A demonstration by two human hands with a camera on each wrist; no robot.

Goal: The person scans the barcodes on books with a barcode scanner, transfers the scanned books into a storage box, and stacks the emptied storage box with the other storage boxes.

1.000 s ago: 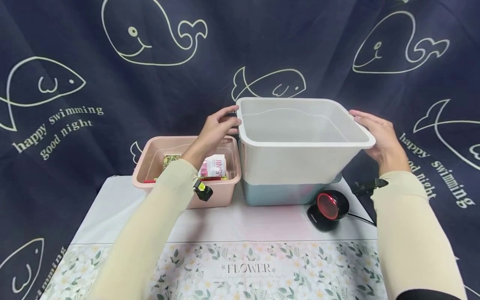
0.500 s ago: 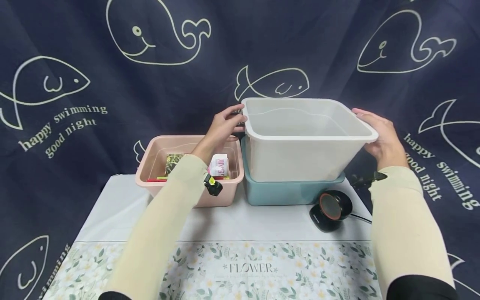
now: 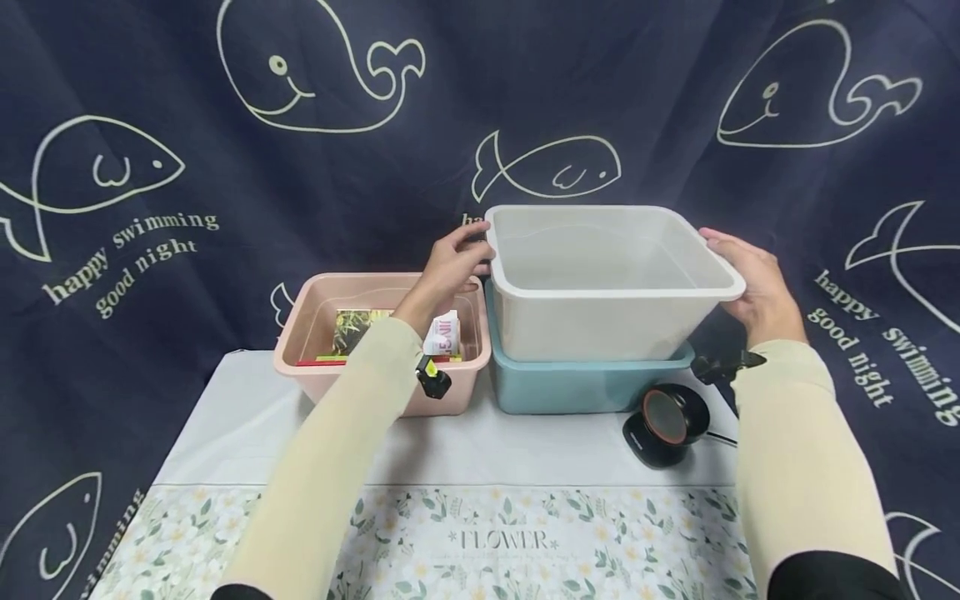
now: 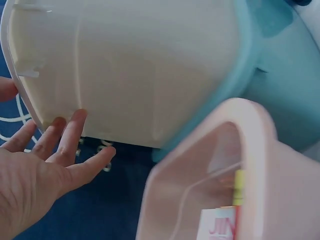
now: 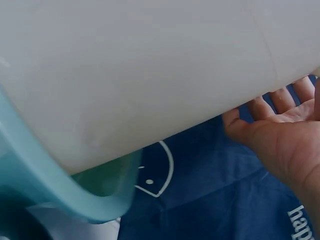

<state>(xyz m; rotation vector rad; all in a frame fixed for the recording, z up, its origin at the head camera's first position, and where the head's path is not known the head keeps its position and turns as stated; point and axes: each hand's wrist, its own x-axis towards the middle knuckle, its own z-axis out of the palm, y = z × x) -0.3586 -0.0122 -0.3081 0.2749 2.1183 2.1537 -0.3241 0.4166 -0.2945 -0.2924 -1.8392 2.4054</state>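
In the head view a white plastic bin (image 3: 592,329) stands partly inside a teal bin (image 3: 592,387), its lower part hidden by the teal rim. My left hand (image 3: 450,267) holds the white bin at its left rim. In the left wrist view several spread fingertips (image 4: 75,120) touch its outer wall, and one digit lies at the rim. At the opposite end my right hand (image 3: 761,287) grips the right rim, fingers behind the wall in the right wrist view. Left of these stands a pink bin (image 3: 296,329) with a patterned box (image 3: 350,332) and a white-and-pink package (image 3: 444,333).
A black device (image 3: 663,425) with a round tilted head and cable stands before the teal bin's right corner. The white table (image 3: 450,450) bears a floral mat (image 3: 495,533) along the front. Behind hangs a dark blue curtain (image 3: 450,167) printed with fish and whales.
The white bin first shifted a little right in the view, uncovering more of the teal bin's rim. Since then its rim has dropped slightly, with both hands moving along.
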